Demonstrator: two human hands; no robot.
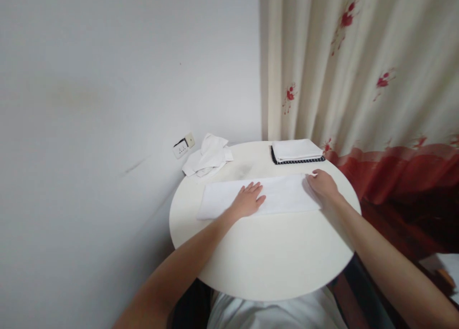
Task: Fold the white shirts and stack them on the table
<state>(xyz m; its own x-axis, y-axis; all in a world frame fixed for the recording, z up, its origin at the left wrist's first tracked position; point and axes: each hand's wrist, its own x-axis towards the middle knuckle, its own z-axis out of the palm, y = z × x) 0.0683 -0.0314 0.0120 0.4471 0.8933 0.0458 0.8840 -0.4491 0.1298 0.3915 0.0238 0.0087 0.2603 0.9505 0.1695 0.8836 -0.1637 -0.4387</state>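
A white cloth [287, 195], folded into a long strip, lies across the round white table [276, 257]. My left hand [248, 200] rests flat on the middle of the strip, fingers spread. At the strip's right end, my right hand [322, 184] has its fingers curled and pinches the edge of the cloth. Behind it, at the far right of the table, sits a folded white cloth [297, 149] on a dark piece with a black-and-white edge [299, 161]. A crumpled white cloth [211, 154] is heaped at the far left.
A pale wall [107, 104] with a power socket [181, 148] runs along the left side of the table. A cream curtain [322, 80] with red flowers hangs behind on the right. Some white item [442, 267] shows low at the right edge.
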